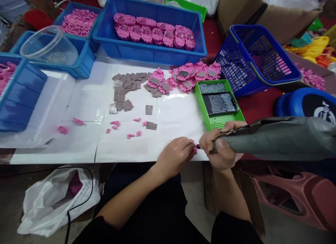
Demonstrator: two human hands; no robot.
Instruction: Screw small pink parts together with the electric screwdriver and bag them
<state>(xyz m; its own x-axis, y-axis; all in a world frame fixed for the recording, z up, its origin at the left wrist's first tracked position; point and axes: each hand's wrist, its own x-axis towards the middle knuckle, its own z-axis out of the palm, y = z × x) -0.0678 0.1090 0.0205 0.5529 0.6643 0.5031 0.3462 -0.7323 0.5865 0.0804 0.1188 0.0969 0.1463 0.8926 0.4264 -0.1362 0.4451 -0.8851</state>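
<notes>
My right hand (219,146) is wrapped around the front of a dark grey electric screwdriver (273,137), which lies nearly level and points left. Its black tip meets a small pink plastic part (195,149) at the front edge of the white tabletop. My left hand (176,153) has its fingers closed on that part and hides most of it. Left of my hands lie several small pink pieces (114,124) and a grey metal plate (151,125). Beyond the screwdriver stands a green tray (202,111) with small screws in it.
Grey plates (119,94) and pink shells (187,76) lie farther back. A large blue bin (149,53) holds rows of pink assemblies. A blue basket (228,58) and a blue stool (309,100) are at the right; blue bins (21,97) stand at the left. A white bag (39,205) hangs below the table.
</notes>
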